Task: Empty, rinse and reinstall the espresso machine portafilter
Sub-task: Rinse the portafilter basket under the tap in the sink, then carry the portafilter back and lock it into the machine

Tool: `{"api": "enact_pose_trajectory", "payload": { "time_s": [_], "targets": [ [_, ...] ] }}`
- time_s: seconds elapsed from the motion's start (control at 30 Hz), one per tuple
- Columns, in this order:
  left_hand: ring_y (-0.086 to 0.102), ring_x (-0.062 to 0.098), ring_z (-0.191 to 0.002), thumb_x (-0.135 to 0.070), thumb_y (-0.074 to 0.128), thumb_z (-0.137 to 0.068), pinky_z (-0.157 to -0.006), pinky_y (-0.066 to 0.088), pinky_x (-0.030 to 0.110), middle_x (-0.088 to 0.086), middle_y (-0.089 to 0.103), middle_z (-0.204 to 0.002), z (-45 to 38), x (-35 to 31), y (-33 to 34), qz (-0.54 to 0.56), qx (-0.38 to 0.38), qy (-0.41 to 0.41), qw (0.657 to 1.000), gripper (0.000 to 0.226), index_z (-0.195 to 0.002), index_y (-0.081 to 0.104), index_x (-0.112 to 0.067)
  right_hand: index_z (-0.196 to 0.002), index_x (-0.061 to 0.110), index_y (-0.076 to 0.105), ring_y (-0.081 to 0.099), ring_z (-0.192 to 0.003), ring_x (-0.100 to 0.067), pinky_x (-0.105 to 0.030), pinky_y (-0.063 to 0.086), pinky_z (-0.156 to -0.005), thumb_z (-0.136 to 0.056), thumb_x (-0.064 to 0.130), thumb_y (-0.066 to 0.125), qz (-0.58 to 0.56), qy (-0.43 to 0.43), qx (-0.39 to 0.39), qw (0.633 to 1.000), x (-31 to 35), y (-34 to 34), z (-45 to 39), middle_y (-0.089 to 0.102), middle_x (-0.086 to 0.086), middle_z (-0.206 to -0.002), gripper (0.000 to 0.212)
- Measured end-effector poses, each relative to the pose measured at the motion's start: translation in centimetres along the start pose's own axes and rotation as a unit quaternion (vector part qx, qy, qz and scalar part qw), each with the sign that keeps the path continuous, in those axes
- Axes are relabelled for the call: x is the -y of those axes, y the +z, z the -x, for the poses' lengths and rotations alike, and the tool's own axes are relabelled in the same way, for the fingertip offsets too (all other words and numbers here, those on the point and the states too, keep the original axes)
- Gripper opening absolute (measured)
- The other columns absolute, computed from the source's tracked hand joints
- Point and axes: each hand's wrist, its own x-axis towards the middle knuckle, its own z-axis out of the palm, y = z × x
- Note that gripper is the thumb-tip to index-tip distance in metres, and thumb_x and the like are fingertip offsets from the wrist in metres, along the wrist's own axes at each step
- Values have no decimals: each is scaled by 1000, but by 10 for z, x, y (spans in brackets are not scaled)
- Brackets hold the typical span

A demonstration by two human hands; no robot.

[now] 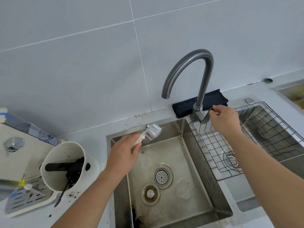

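Left hand (125, 151) grips portafilter (150, 134) by its white handle, centre frame; metal head sticks out up-right of the fist, over the back-left corner of the sink (185, 160). Right hand (224, 120) pinches the faucet lever (206, 116), right of centre. No water visible from the spout.

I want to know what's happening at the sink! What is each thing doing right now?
Grey curved metal tap: no water running.
Shiny portafilter with white handle: held over the steel sink by the left hand.
Tap lever: gripped by the right hand.
White knock bin: holds dark grounds.
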Motion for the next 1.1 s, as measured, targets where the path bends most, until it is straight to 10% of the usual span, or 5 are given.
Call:
{"api": "enact_pose_trajectory", "payload": {
  "time_s": [0.3,0.47,0.6,0.8,1.1],
  "targets": [
    [64,-5,-81,-20,65,-89,-67,44,5,-20,70,-85,18,-25,-10,204,-14,-154,967,21,-103,71,-35,-148,20,45,57,-124,-21,-33,49,-88,-97,24,54,-35,20,85,996,-8,-14,17,59,0,-141,52],
    [69,8,-73,-17,64,-90,-62,51,17,-9,74,-82,27,-42,-14,338,-28,-250,907,25,-98,69,-40,-139,19,56,58,-72,-12,-35,52,-75,-94,29,56,-42,46,85,994,-18,-3,44,67,-2,-128,46],
    [70,19,-72,-15,64,-90,-60,54,32,3,76,-78,35,-52,-17,441,-34,-326,836,21,-97,72,-33,-117,19,69,63,-72,-13,-29,54,-66,-94,25,60,-86,53,141,985,-12,12,84,74,-1,-105,26],
    [70,22,-71,-13,67,-89,-65,57,33,15,75,-86,38,-59,-23,537,-37,-373,756,19,-107,71,-15,-99,0,71,69,-72,-23,-36,62,-72,-95,12,63,-344,156,283,882,26,36,146,74,-13,-83,15],
    [68,22,-75,-13,66,-89,-71,57,34,11,74,-81,43,-56,-30,569,-49,-362,737,19,-107,72,-12,-102,2,68,72,-72,-24,-32,59,-65,-93,19,65,-415,165,444,777,77,46,220,75,-14,-85,19]
  ]
}}
